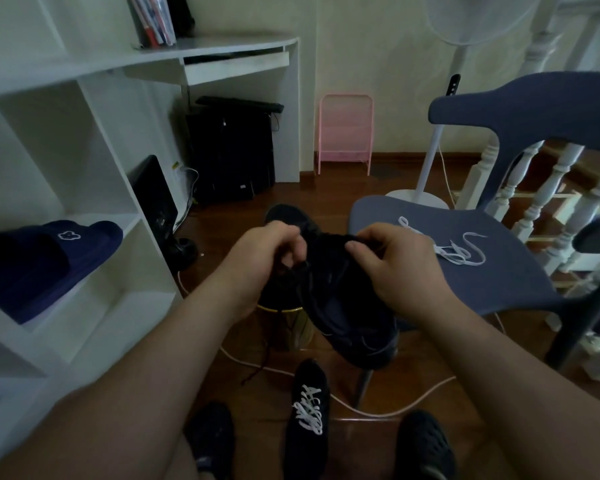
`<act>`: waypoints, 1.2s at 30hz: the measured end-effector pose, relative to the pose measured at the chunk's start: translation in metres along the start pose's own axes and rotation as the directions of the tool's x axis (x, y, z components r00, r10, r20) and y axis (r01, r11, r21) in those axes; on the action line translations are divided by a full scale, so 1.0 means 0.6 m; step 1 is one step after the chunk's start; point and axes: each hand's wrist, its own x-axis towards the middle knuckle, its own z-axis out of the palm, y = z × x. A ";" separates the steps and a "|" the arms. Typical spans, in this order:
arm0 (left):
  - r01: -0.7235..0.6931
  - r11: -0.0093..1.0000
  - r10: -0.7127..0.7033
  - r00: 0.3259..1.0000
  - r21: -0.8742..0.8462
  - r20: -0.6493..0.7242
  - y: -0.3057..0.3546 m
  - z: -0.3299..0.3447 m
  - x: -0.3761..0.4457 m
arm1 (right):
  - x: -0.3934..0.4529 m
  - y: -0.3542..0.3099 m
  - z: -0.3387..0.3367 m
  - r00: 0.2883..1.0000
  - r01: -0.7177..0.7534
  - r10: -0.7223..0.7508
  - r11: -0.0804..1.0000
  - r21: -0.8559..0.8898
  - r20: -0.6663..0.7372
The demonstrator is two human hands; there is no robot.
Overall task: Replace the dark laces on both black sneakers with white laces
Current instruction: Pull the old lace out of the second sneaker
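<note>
Two forearms reach to frame centre; left hand (262, 261) pinches dark lace (293, 268), right hand (400, 268) grips black sneaker (347, 306) w/ curled fingers.

A blue chair (499, 258) stands right of the hands, a navy slipper (45, 261) sits on the white shelf (94, 306) to their left, a pink rack (346, 133) beyond.

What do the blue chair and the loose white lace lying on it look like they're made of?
The blue chair looks like moulded plastic: one smooth, matte shell with rounded edges, no weave or seams visible. The white lace looks like flat woven fabric, since it lies limp in soft loops; the weave itself is too small to see.
</note>
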 end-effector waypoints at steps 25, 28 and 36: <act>-0.027 0.905 0.202 0.906 -0.425 0.373 0.004 -0.027 -0.014 | 0.010 0.018 0.009 0.990 -0.085 0.084 0.996 -0.004 -0.115; -0.004 0.840 0.209 0.926 -0.543 0.316 0.007 -0.045 -0.009 | 0.017 0.033 -0.001 0.984 -0.139 0.136 0.990 -0.021 -0.111; 0.033 0.960 -0.132 0.928 -0.277 -0.348 -0.003 -0.072 0.025 | 0.010 0.038 0.005 0.984 -0.159 0.158 0.987 -0.005 -0.080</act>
